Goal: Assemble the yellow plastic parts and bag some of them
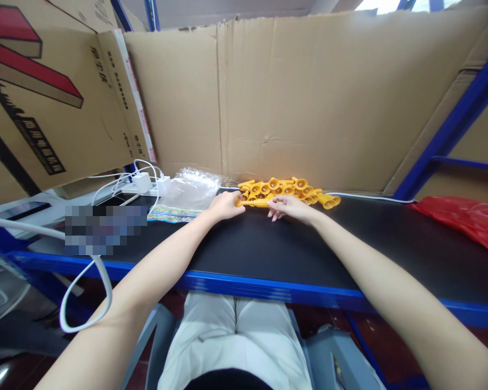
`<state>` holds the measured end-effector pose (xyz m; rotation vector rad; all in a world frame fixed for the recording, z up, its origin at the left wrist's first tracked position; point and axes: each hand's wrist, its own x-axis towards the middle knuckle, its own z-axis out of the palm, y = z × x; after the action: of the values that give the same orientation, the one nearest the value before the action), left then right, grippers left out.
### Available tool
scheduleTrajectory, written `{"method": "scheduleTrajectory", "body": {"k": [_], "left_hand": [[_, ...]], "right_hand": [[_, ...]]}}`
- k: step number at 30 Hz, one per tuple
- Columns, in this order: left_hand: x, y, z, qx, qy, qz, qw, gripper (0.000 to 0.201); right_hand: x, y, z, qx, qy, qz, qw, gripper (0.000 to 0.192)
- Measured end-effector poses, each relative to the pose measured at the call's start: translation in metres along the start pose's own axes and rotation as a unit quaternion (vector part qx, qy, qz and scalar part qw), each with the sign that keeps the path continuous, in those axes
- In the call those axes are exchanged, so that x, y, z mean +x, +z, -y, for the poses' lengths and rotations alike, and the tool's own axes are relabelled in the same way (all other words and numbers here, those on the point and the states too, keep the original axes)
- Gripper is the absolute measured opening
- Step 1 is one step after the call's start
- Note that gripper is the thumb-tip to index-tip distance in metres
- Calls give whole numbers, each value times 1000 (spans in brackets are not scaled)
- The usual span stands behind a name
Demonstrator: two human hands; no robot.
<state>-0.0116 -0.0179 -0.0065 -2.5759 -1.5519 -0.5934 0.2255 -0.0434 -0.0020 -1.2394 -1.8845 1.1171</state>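
Note:
A heap of several small yellow plastic trumpet-shaped toys [293, 190] lies at the back of the black tabletop [301, 249], against the cardboard wall. My left hand [224, 206] is closed around one yellow toy at the heap's left end. My right hand [289, 207] rests palm down on the front edge of the heap, fingers bent and touching the same long yellow piece [257, 202] that lies between both hands.
Clear plastic bags [189, 190] with a colourful strip lie left of the toys. A white charger and cables [143, 182] sit further left. A red plastic bag [463, 219] lies at the right. Cardboard [309, 97] walls the back. Blue shelf posts [451, 127] stand right.

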Motion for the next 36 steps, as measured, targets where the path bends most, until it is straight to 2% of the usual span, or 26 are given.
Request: {"method": "scheduleTrajectory", "body": {"k": [6, 22, 30, 36], "left_hand": [[-1, -3, -2, 1, -7, 8, 1000, 36], [-1, -2, -2, -4, 5, -4, 1000, 36], [0, 0, -1, -3, 4, -8, 1000, 38], [-1, -3, -3, -4, 2, 0, 1000, 37]], "right_hand": [[1, 0, 0, -3, -1, -2, 1000, 34], [0, 0, 1, 3, 4, -1, 1000, 48], [1, -2, -2, 8, 8, 7, 1000, 45], [0, 0, 1, 20, 11, -1, 1000, 36]]}}
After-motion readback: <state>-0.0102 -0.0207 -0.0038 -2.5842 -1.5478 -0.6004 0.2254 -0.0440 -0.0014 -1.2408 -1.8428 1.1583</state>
